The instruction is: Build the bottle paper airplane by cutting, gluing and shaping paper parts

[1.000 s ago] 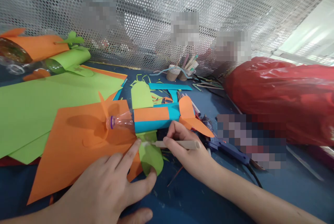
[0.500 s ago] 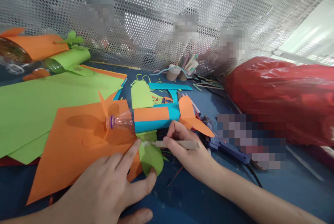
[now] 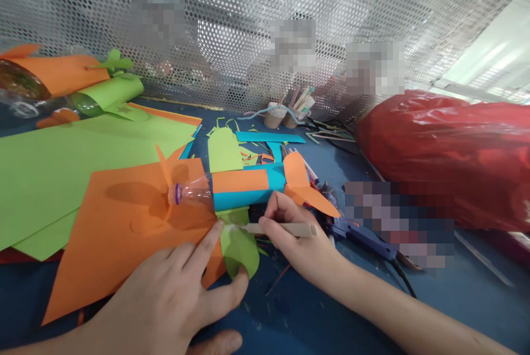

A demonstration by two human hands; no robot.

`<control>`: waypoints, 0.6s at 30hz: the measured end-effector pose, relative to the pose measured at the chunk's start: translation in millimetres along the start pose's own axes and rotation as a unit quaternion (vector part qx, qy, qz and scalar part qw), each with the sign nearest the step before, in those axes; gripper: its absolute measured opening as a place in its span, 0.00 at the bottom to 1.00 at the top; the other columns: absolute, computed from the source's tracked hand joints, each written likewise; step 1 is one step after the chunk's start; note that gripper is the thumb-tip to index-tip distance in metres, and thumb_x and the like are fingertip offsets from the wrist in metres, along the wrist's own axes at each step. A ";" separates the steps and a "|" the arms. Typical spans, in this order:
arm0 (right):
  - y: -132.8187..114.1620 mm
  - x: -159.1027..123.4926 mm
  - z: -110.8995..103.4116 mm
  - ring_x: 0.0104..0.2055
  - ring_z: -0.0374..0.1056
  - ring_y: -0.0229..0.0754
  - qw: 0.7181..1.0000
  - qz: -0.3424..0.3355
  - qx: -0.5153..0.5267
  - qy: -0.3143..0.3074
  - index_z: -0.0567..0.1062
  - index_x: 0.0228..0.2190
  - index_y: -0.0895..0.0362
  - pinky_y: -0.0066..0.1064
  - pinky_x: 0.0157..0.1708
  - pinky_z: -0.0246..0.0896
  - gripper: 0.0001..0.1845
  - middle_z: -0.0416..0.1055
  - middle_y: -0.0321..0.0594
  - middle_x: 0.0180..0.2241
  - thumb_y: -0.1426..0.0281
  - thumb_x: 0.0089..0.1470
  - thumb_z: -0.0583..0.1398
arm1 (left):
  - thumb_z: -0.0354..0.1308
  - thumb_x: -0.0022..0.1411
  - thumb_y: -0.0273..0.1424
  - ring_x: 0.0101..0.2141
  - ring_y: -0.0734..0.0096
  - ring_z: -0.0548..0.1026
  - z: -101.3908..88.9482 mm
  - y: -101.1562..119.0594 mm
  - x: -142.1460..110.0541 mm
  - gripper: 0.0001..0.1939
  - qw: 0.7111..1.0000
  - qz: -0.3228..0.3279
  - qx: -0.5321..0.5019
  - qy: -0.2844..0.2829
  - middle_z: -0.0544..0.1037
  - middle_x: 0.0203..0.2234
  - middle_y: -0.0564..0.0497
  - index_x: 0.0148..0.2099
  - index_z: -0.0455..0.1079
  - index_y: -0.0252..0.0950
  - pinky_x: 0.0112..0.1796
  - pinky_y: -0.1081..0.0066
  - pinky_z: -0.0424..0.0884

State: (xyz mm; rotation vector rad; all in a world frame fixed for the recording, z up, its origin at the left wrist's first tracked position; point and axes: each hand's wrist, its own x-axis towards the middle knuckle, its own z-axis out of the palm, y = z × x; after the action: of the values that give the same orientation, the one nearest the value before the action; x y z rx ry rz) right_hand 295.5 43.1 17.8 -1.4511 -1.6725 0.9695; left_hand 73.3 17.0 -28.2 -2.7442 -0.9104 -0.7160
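A plastic bottle (image 3: 194, 190), wrapped in blue and orange paper, lies on its side with its neck to the left. Orange paper fins (image 3: 297, 170) stick out at its right end. One light-green paper wing (image 3: 226, 148) extends from the far side, and a second green wing (image 3: 240, 250) from the near side. My left hand (image 3: 174, 283) rests with fingers apart, fingertips touching the near wing's left and lower edges. Pinched in my right hand (image 3: 296, 228) is a pale marker pen (image 3: 300, 229), its tip at a whitish mark on that wing.
An orange sheet (image 3: 99, 244) and green sheets (image 3: 37, 178) lie on the left. Behind them are other paper-wrapped bottles (image 3: 74, 74). A blue glue gun (image 3: 364, 239) with a black cord lies right of my hand. Pen cups (image 3: 274, 116) and a red plastic bag (image 3: 447, 162) stand farther back.
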 end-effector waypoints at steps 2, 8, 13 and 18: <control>-0.2 -0.2 -0.2 0.23 0.56 0.35 1.000 -0.003 -0.008 0.003 0.60 0.23 0.52 0.27 0.23 0.51 0.08 0.58 0.28 0.20 0.70 0.51 0.55 | 0.40 0.69 0.48 0.37 0.54 0.74 0.8 0.2 0.3 0.21 1.000 0.000 0.003 -0.001 0.76 0.45 0.45 0.54 0.72 0.57 0.31 0.62 0.69; 2.6 -0.1 0.2 0.24 0.58 0.35 1.000 -0.004 -0.005 0.001 0.60 0.25 0.52 0.27 0.25 0.54 0.08 0.60 0.28 0.21 0.70 0.53 0.56 | 0.41 0.69 0.48 0.37 0.56 0.74 0.5 -0.2 1.9 0.20 1.000 0.000 0.002 0.002 0.76 0.45 0.47 0.53 0.72 0.58 0.32 0.64 0.69; 3.6 -0.5 0.3 0.25 0.58 0.36 1.000 -0.009 -0.004 0.003 0.61 0.25 0.52 0.27 0.25 0.55 0.08 0.60 0.28 0.22 0.69 0.53 0.56 | 0.41 0.69 0.48 0.36 0.56 0.74 -0.4 -0.3 2.4 0.21 1.000 0.000 0.001 0.000 0.76 0.43 0.45 0.53 0.72 0.56 0.31 0.64 0.69; 2.5 -1.1 0.1 0.24 0.57 0.35 1.000 0.002 -0.013 0.006 0.60 0.24 0.52 0.27 0.24 0.53 0.09 0.59 0.28 0.21 0.71 0.52 0.56 | 0.41 0.69 0.48 0.36 0.55 0.74 0.5 0.1 0.7 0.21 1.000 0.005 0.002 -0.006 0.75 0.44 0.45 0.54 0.72 0.56 0.30 0.64 0.69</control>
State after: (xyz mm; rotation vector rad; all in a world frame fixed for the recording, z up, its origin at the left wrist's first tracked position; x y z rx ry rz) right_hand 296.8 42.3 15.5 -1.4758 -1.6808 0.9429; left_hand 74.1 17.4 -28.3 -2.7507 -0.8997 -0.6949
